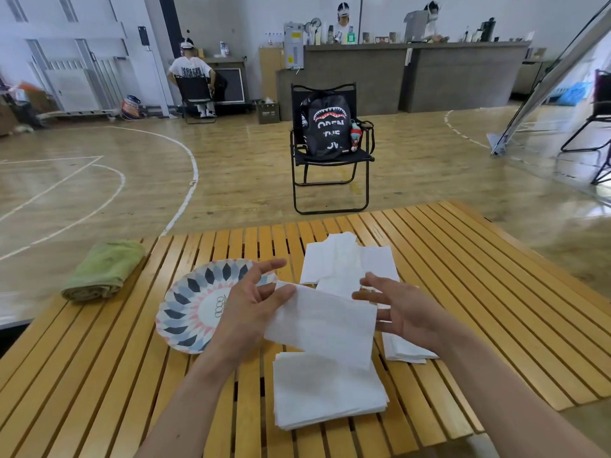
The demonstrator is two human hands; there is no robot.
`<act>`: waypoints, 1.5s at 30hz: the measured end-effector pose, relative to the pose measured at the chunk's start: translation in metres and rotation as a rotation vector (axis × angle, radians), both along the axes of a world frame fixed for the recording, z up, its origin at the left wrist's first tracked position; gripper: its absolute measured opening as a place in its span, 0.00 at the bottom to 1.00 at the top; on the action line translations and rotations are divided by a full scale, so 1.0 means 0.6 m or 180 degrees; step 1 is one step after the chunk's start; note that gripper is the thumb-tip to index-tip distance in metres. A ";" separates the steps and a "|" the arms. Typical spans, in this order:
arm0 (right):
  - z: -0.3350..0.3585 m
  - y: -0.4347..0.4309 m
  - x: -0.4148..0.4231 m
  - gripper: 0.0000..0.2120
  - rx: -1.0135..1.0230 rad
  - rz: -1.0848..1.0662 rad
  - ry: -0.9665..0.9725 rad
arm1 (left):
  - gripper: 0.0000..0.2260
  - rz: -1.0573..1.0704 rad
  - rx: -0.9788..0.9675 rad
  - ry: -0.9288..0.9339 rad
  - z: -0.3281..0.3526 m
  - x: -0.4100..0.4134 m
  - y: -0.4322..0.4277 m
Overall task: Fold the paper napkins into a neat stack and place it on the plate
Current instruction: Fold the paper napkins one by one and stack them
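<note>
A white paper napkin (325, 325) is held above the slatted wooden table, between my two hands. My left hand (246, 312) pinches its left edge with thumb and fingers. At the napkin's right edge is my right hand (401, 309), fingers spread and touching it. Below it lies a stack of folded napkins (327, 391) near the table's front. Unfolded napkins (344, 262) lie farther back, and a smaller folded pile (405, 350) sits under my right hand. The patterned plate (185, 309) rests left of my left hand, with nothing on it.
A rolled green towel (102, 271) lies at the table's (479, 292) far left corner. Beyond the table a black folding chair (330, 153) holds a backpack. People sit or stand far off by a counter.
</note>
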State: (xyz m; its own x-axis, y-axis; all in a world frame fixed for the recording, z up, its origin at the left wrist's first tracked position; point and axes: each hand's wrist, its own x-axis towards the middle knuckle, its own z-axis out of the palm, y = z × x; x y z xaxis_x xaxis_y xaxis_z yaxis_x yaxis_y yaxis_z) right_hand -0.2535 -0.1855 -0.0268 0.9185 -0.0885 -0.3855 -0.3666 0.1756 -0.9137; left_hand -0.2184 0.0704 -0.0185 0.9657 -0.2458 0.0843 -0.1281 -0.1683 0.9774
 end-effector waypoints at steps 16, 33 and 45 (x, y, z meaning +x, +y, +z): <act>0.032 0.007 -0.020 0.08 -0.1576 0.0663 -0.1106 | 0.05 0.0087 0.0771 -0.0173 0.013 0.006 0.024; 0.063 0.025 -0.050 0.05 -0.0627 0.1756 -0.0876 | 0.30 -0.1386 0.0947 -0.0108 0.000 -0.016 0.023; 0.015 0.002 -0.034 0.11 -0.2068 0.1742 0.0422 | 0.10 -0.1437 0.2013 0.0960 -0.017 -0.015 0.046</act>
State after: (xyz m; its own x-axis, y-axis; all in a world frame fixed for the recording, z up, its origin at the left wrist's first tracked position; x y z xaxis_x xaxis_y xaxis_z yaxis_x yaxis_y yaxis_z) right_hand -0.2737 -0.1843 -0.0177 0.8473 0.1135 -0.5189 -0.3578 -0.6001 -0.7155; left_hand -0.2273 0.0978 -0.0287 0.7219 -0.5288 -0.4463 -0.0627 -0.6923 0.7189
